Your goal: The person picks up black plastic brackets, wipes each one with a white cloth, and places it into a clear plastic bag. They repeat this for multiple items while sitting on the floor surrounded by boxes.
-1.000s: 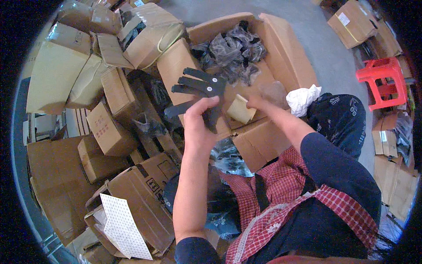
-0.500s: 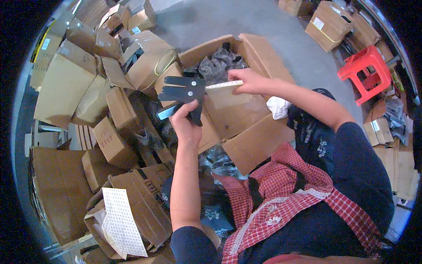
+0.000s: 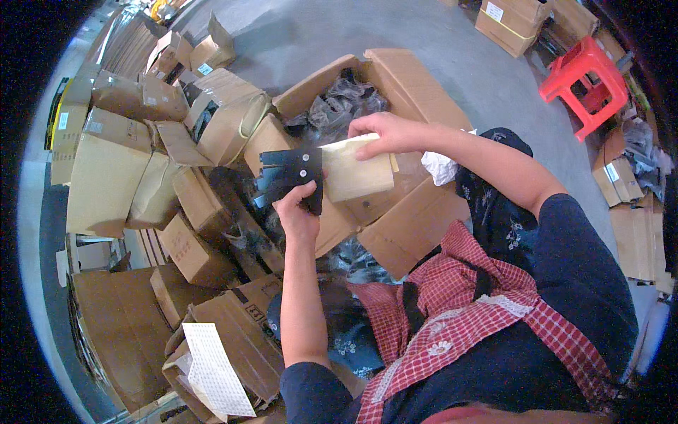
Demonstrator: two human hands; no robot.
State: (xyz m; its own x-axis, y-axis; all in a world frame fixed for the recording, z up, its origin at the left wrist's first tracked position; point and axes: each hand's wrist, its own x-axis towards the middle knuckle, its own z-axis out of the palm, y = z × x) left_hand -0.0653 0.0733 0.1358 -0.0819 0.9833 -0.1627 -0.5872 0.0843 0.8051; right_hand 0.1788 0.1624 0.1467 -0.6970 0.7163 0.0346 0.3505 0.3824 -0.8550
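My left hand [image 3: 299,210] grips a bundle of flat black pieces [image 3: 288,169] with two silver rivet-like dots, the thumb lying across its lower part. I cannot make out their exact kind. In my right hand [image 3: 387,134] is a cream-coloured pad of sheets [image 3: 359,174], pinched at its upper edge with its broad face turned up. The pad's left edge meets or overlaps the black pieces. Both are held above an open cardboard box [image 3: 413,222], in which crumpled dark plastic [image 3: 342,106] lies at the far end.
Several cardboard boxes [image 3: 109,169] are piled along the left. A white sheet with rows of small marks [image 3: 212,371] rests on a carton at the lower left. A red plastic stool [image 3: 587,81] stands at the right. Crumpled white material [image 3: 439,168] sits beside my right forearm.
My right hand has turned the pad from edge-on to face-up, and it now sits against the black pieces. Those pieces were fanned apart and are now closer together. The whole view has shifted slightly.
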